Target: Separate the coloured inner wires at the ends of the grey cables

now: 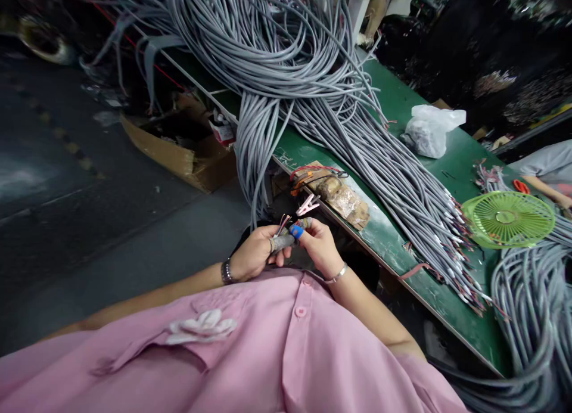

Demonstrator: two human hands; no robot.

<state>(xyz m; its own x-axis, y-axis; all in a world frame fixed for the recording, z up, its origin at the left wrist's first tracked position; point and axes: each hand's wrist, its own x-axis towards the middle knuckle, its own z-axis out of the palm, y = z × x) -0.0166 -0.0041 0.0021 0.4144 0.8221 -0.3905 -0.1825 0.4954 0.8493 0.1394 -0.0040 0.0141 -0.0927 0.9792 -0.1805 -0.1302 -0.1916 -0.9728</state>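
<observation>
My left hand is closed around a cable end, just in front of my body. Thin coloured wires fan out above its taped thumb. Touching it from the right, my right hand pinches at the same wires; the exact grip is hidden by the fingers. Blue tape wraps the right thumb, and greyish tape covers other fingertips on both hands. Right beyond the hands, a pink clip sticks out at the table edge, beside a piece of cardboard with clear tape on it.
Grey cables lie piled and bundled across the green table, their stripped ends at right. A green fan, a white plastic bag and a co-worker's arm are farther right. An open cardboard box stands on the floor.
</observation>
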